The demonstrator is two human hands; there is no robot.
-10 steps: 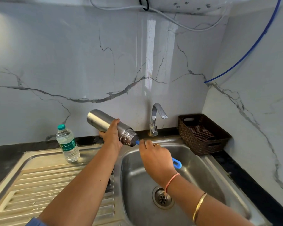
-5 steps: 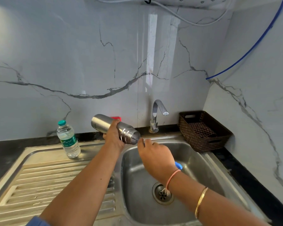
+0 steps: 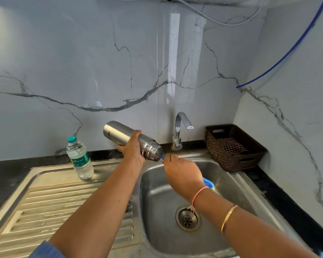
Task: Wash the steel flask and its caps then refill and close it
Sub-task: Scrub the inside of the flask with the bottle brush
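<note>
While the left hand (image 3: pixel 132 149) grips the flask (image 3: pixel 116 132) mid-body, likely slippery when wet, the right hand (image 3: pixel 183 174) apparently pinches a brush (image 3: pixel 208 183).

Glossy white marble-look walls (image 3: pixel 101 62) with grey veins met in a corner on the right, and a bright streak of light (image 3: pixel 173 53) was reflected above the chrome tap (image 3: pixel 178 131). A black bench (image 3: pixel 7 170) carried a steel sink (image 3: pixel 237 175) with a ribbed draining board (image 3: pixel 54 202). A dark woven basket (image 3: pixel 222 155) stood in the corner. A blue tube (image 3: pixel 287 51) and white cables (image 3: pixel 213 19) crossed the walls overhead.
</note>
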